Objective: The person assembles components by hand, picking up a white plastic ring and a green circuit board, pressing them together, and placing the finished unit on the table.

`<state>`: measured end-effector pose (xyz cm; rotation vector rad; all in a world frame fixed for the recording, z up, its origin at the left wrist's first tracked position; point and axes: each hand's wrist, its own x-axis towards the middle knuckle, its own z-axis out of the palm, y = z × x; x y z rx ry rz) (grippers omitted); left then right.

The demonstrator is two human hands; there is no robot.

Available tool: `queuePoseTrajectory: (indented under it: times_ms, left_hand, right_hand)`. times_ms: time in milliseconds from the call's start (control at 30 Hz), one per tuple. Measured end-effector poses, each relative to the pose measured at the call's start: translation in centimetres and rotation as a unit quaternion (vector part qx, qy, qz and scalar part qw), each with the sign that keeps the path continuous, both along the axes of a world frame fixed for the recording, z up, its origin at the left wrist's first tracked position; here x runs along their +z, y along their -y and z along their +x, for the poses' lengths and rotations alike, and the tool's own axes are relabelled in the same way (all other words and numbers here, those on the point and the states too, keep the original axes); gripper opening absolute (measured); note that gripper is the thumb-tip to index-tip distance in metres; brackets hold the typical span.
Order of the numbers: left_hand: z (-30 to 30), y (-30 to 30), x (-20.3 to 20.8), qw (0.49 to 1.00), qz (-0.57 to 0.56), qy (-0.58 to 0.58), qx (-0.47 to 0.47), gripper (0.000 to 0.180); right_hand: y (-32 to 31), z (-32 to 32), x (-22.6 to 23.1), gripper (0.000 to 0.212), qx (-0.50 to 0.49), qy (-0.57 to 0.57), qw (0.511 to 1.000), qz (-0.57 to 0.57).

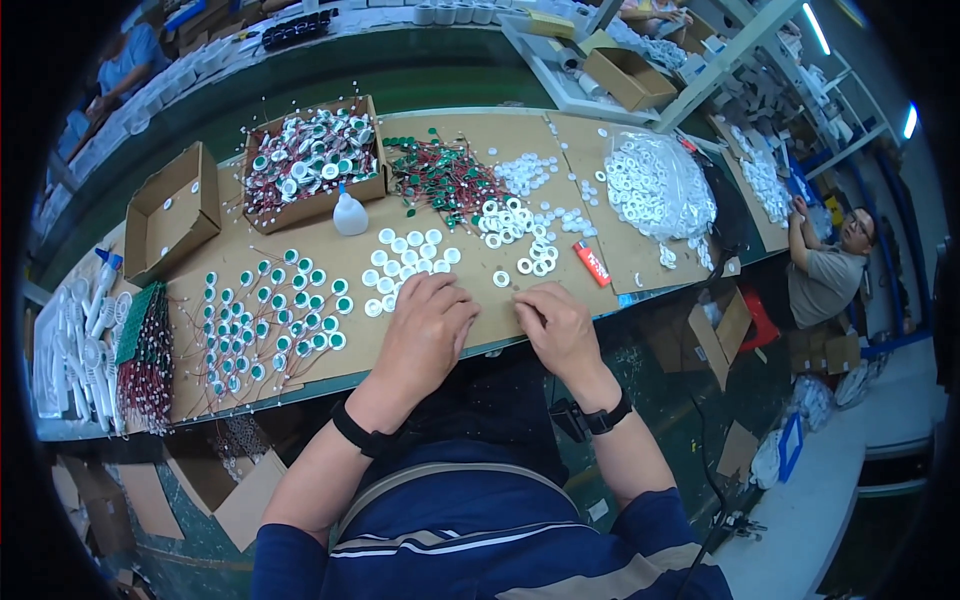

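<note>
Apart, right hand (560,328), left hand (430,325) beside white discs (400,245)

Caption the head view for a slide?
Left hand by white discs, right hand by a loose white ring, wired green-and-white discs spread to the left on a cardboard-topped workbench.

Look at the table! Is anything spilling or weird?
The cardboard box behind the white bottle looks overfull: wired discs heap above its rim. One white ring lies near the right hand, slightly apart from the others. Nothing looks clearly broken.
</note>
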<state>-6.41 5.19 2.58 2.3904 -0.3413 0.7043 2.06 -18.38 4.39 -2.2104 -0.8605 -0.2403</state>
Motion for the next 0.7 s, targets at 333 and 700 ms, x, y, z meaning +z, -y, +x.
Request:
queuePoseTrajectory:
  times_ms: [333, 700]
  left_hand:
    - [-0.6, -1.8, 0.5, 0.998, 0.047, 0.002, 0.049, 0.021]
    - [0.9, -0.4, 0.8, 0.998, 0.05, 0.001, 0.048, 0.025]
  right_hand:
    - [2.8, 1.2, -0.1, 0.013, -0.069, 0.026, 0.997, 0.005]
    - [3.3, 3.1, -0.8, 0.016, -0.098, 0.031, 0.995, -0.012]
